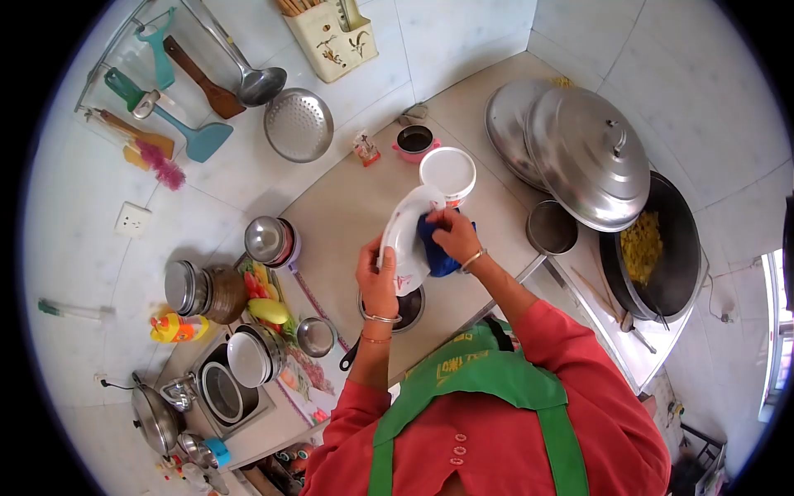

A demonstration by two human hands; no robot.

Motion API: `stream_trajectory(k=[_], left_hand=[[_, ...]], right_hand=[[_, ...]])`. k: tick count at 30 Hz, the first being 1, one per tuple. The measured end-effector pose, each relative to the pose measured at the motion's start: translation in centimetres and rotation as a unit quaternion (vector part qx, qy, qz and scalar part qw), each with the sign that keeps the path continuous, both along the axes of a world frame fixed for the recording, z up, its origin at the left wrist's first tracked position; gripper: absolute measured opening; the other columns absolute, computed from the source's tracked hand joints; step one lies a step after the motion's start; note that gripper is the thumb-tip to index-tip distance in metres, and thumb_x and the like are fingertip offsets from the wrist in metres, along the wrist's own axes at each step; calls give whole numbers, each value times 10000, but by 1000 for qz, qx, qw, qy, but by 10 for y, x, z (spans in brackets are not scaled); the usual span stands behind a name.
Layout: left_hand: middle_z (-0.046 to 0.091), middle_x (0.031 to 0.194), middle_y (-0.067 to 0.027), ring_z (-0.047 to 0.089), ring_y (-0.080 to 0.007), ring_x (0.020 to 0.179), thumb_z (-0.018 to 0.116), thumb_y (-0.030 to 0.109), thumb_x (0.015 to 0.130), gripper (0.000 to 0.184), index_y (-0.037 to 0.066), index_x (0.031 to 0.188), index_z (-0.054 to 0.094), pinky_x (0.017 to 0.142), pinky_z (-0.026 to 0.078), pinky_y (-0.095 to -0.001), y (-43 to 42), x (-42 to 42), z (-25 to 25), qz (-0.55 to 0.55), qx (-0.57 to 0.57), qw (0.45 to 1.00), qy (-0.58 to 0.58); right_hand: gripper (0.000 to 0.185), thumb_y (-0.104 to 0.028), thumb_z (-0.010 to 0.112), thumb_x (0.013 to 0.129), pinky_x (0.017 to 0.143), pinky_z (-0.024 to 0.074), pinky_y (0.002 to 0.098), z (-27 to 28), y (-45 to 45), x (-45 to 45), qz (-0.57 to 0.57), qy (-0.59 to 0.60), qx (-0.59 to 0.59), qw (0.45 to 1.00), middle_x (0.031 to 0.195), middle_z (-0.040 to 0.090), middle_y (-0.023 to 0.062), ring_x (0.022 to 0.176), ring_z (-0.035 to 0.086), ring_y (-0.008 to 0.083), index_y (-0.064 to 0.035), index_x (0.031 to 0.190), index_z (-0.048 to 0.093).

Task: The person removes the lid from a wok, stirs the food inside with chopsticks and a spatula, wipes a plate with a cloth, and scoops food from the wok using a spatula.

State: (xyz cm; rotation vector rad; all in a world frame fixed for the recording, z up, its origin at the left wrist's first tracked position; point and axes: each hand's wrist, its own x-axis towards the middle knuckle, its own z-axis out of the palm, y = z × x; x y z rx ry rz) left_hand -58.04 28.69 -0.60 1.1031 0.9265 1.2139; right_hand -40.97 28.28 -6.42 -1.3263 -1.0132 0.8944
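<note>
Plate point(404, 240) gripped in left hand point(376, 277), cloth point(441, 263) pinched in right hand point(457, 237); yellow food point(641, 248) in wok point(680, 260); pan point(411, 306) partly hidden behind plate.

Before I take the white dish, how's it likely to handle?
Probably stiff: the white dish shows no sag, though the left hand grips it by one edge. Likely slippery: its face looks smooth and glossy. Possibly fragile: its shiny, pink-patterned look hints at ceramic, so a knock might chip it.

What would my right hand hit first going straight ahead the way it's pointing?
Likely the white plate in your left hand; your right hand, with the blue cloth, looks close, though depth is unclear.
</note>
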Motion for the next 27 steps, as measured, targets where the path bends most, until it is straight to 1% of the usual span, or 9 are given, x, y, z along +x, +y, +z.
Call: stream_trajectory(k=[4, 8, 12, 15, 21, 22, 25, 26, 27], left_hand=[[559, 993, -58, 508, -114, 881, 575, 213, 847, 337, -14, 1088, 510, 786, 408, -243, -3, 11, 0, -13, 47, 997, 55], [561, 980, -52, 506, -109, 871, 578, 217, 845, 333, -13, 1078, 520, 778, 407, -238, 3, 13, 3, -2, 14, 1000, 18], [559, 934, -42, 506, -101, 839, 554, 233, 861, 300, -15, 1027, 524, 753, 413, -237, 10, 12, 7, 31, 12, 999, -13], [557, 914, -45, 514, -102, 821, 527, 245, 877, 267, -8, 963, 524, 734, 423, -245, 9, 10, 18, 43, -21, 994, -94], [563, 945, -58, 538, -135, 844, 520, 224, 879, 263, -2, 1012, 500, 751, 444, -276, 3, 8, 2, 33, -100, 985, -136], [557, 996, -76, 543, -162, 887, 505, 225, 885, 293, -4, 1066, 476, 780, 446, -299, 0, 8, 0, 24, -138, 977, -162], [530, 1096, -110, 535, -211, 975, 472, 233, 897, 365, -11, 1163, 420, 837, 440, -341, -6, 10, -4, -24, -190, 955, -228], [509, 1146, -127, 523, -232, 1019, 454, 241, 903, 401, -15, 1205, 390, 865, 432, -360, -8, 11, -6, -56, -206, 940, -265], [509, 1146, -127, 523, -232, 1019, 454, 241, 903, 401, -15, 1205, 390, 865, 432, -360, -10, 11, -9, -63, -207, 939, -266]], right_hand=[[254, 30, 494, 668, 709, 454, 244, 35, -1, -17, 58, 34, 70, 995, 820, 597, 82, 772, 570, 129, -19, 903, 577], [235, 5, 511, 630, 727, 458, 337, 47, -40, -41, 163, -181, 136, 960, 802, 596, 67, 793, 568, 237, -69, 840, 586], [142, -86, 565, 605, 680, 451, 388, -19, -56, 4, 235, -499, -74, 831, 773, 611, 37, 788, 564, 259, -151, 716, 625], [187, -35, 511, 624, 650, 481, 323, -40, -51, 47, 47, -210, -135, 967, 733, 619, 94, 704, 597, 241, -74, 754, 639], [177, -6, 521, 633, 638, 462, 260, 44, -19, 73, -10, -52, -23, 998, 744, 605, 64, 655, 558, 157, -31, 771, 628], [177, -6, 521, 633, 638, 462, 260, 42, -12, 73, -15, -53, -23, 998, 744, 605, 64, 655, 558, 157, -31, 771, 628], [204, -33, 576, 678, 636, 455, 244, 34, 3, 69, 11, -327, 193, 925, 770, 575, 41, 676, 532, 121, -49, 879, 607], [252, -67, 606, 698, 624, 452, 240, 32, 2, 65, 55, -71, 38, 995, 782, 563, 37, 681, 528, 115, -68, 950, 582], [312, -101, 637, 719, 611, 449, 236, 31, 1, 62, 93, 194, -117, 970, 795, 550, 34, 687, 524, 110, -87, 1020, 557]])
